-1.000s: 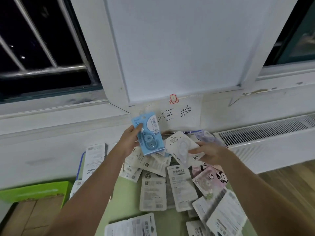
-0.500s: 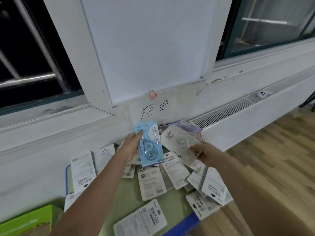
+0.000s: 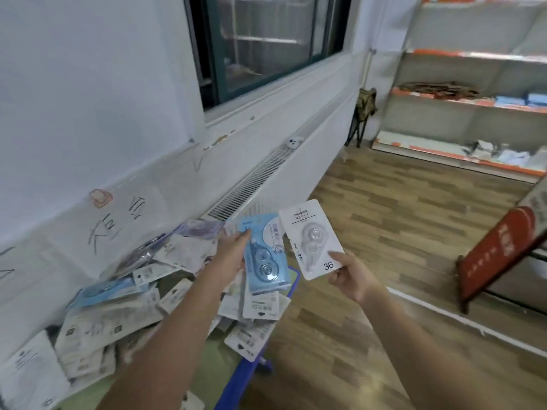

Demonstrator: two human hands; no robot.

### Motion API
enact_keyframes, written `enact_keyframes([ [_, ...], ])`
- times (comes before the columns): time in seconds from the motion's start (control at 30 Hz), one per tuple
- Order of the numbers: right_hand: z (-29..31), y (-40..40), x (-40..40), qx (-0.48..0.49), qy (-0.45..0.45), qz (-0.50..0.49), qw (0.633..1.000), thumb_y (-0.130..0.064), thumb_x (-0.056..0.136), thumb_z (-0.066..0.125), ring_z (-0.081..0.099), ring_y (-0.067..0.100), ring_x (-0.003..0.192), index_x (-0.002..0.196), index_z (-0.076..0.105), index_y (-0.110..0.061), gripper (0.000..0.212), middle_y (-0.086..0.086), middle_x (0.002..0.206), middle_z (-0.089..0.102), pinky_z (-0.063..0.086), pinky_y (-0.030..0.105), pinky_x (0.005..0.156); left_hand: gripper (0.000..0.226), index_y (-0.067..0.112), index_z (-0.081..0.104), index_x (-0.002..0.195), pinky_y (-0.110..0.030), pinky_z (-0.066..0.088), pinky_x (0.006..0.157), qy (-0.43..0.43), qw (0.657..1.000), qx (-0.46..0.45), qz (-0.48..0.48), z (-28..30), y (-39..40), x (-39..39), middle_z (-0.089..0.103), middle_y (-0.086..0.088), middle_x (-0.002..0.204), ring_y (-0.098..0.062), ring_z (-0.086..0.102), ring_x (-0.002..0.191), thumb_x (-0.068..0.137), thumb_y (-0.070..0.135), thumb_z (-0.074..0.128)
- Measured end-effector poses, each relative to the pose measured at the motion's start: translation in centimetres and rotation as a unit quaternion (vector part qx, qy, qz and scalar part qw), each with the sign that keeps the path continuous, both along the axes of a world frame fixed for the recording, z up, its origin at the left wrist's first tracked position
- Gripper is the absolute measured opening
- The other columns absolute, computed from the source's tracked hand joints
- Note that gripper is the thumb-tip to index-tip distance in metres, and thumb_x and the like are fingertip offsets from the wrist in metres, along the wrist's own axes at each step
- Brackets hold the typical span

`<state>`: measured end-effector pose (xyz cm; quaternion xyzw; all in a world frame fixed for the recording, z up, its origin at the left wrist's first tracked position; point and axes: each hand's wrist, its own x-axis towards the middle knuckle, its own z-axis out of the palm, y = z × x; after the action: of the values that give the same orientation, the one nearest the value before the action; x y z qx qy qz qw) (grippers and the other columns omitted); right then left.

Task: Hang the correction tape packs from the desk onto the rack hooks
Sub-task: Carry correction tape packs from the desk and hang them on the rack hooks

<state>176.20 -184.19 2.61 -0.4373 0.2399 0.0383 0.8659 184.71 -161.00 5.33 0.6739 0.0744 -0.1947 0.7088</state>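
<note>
My left hand [image 3: 229, 255] grips a blue correction tape pack [image 3: 266, 255] by its left edge, held upright above the desk's right end. My right hand [image 3: 350, 272] pinches the lower right corner of a white correction tape pack [image 3: 310, 238] marked 36, just right of the blue one and over the floor. Several more packs [image 3: 118, 315] lie in a loose heap on the green desk [image 3: 219, 368] with its blue rim, at the lower left. No rack hooks are visible.
A white radiator cover [image 3: 266, 170] runs along the wall under the window. Wooden floor [image 3: 414, 232] stretches to the right. Orange-edged shelves [image 3: 473, 105] with goods stand at the far right. A red slanted board [image 3: 500, 250] leans at the right edge.
The view has swung right, away from the desk toward the floor and shelves. Both hands, each holding its pack, have moved right with it; the white pack is lifted off the heap.
</note>
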Motion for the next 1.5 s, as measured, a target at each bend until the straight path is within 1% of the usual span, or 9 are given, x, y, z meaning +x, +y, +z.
enact_keyframes([
  [0.1, -0.3, -6.3, -4.6, -0.019, 0.001, -0.063, 0.998, 0.004, 0.091, 0.048, 0.067, 0.019, 0.071, 0.119, 0.050, 0.003, 0.028, 0.012, 0.091, 0.068, 0.056, 0.036, 0.085, 0.020, 0.017, 0.062, 0.089, -0.028, 0.051, 0.062, -0.004, 0.996, -0.006, -0.088, 0.7, -8.2, -1.5, 0.068, -0.003, 0.081, -0.015, 0.065, 0.067, 0.101, 0.023, 0.046],
  [0.2, 0.0, -12.6, -10.4, -0.026, -0.004, -0.140, 0.990, 0.010, 0.090, 0.047, 0.071, 0.019, 0.066, 0.109, 0.051, 0.002, 0.022, 0.012, 0.081, 0.072, 0.059, 0.028, 0.059, 0.020, 0.017, 0.062, 0.095, -0.027, 0.053, 0.060, -0.008, 0.987, -0.013, -0.162, 1.4, -16.8, -4.3, 0.069, -0.003, 0.085, -0.014, 0.068, 0.067, 0.101, 0.025, 0.045],
  [0.37, 0.4, -22.9, -21.4, -0.050, 0.013, -0.235, 0.971, 0.011, 0.090, 0.049, 0.070, 0.018, 0.065, 0.099, 0.056, -0.001, 0.017, 0.011, 0.081, 0.072, 0.055, 0.023, 0.054, 0.026, 0.010, 0.061, 0.113, -0.043, 0.051, 0.085, -0.018, 0.961, 0.001, -0.274, 1.5, -31.0, -11.3, 0.069, -0.009, 0.102, -0.024, 0.066, 0.085, 0.100, 0.029, 0.048],
  [0.53, 0.9, -32.3, -31.8, -0.073, 0.020, -0.329, 0.941, 0.011, 0.090, 0.049, 0.069, 0.023, 0.074, 0.103, 0.055, -0.002, 0.019, 0.016, 0.093, 0.069, 0.055, 0.027, 0.062, 0.018, 0.016, 0.060, 0.103, -0.026, 0.054, 0.057, -0.034, 0.925, -0.007, -0.379, 2.4, -44.7, -19.0, 0.071, -0.004, 0.094, -0.017, 0.069, 0.077, 0.100, 0.028, 0.047],
  [0.67, 1.5, -39.0, -38.5, -0.078, 0.026, -0.396, 0.915, 0.013, 0.090, 0.048, 0.070, 0.019, 0.066, 0.107, 0.053, -0.002, 0.024, 0.017, 0.097, 0.067, 0.055, 0.024, 0.052, 0.023, 0.013, 0.062, 0.111, -0.042, 0.053, 0.090, -0.085, 0.891, -0.001, -0.447, 3.0, -54.4, -24.0, 0.070, -0.009, 0.107, -0.025, 0.068, 0.095, 0.101, 0.027, 0.046],
  [0.77, 1.9, -43.8, -42.5, -0.098, 0.045, -0.429, 0.897, 0.011, 0.089, 0.049, 0.069, 0.018, 0.061, 0.100, 0.053, -0.006, 0.020, 0.013, 0.087, 0.069, 0.053, 0.024, 0.049, 0.026, 0.013, 0.060, 0.114, -0.040, 0.048, 0.097, -0.116, 0.864, 0.006, -0.490, 3.7, -61.3, -27.2, 0.068, -0.004, 0.108, -0.023, 0.064, 0.101, 0.101, 0.029, 0.045],
  [1.03, 2.5, -60.3, -48.7, -0.124, 0.042, -0.512, 0.849, 0.013, 0.087, 0.049, 0.063, 0.031, 0.086, 0.111, 0.055, 0.000, 0.028, 0.018, 0.101, 0.067, 0.051, 0.035, 0.077, 0.024, 0.009, 0.063, 0.104, -0.039, 0.051, 0.086, -0.150, 0.825, -0.023, -0.545, 4.7, -81.7, -32.1, 0.071, -0.008, 0.100, -0.026, 0.067, 0.091, 0.101, 0.026, 0.045],
  [1.23, 5.0, -73.9, -50.8, -0.143, 0.026, -0.555, 0.819, 0.010, 0.089, 0.048, 0.065, 0.024, 0.080, 0.104, 0.059, -0.008, 0.026, 0.011, 0.095, 0.069, 0.050, 0.028, 0.064, 0.026, 0.010, 0.062, 0.105, -0.046, 0.050, 0.091, -0.138, 0.811, -0.055, -0.566, 7.4, -98.1, -34.0, 0.071, -0.013, 0.103, -0.030, 0.068, 0.093, 0.100, 0.031, 0.047],
  [1.5, 6.8, -92.4, -54.8, -0.153, 0.005, -0.596, 0.788, -0.004, 0.096, 0.048, 0.065, 0.026, 0.086, 0.111, 0.059, -0.010, 0.020, 0.010, 0.099, 0.070, 0.052, 0.035, 0.068, 0.023, 0.019, 0.063, 0.097, -0.043, 0.050, 0.090, -0.194, 0.791, -0.096, -0.573, 11.9, -118.3, -38.7, 0.071, -0.006, 0.101, -0.025, 0.067, 0.093, 0.102, 0.030, 0.043],
])
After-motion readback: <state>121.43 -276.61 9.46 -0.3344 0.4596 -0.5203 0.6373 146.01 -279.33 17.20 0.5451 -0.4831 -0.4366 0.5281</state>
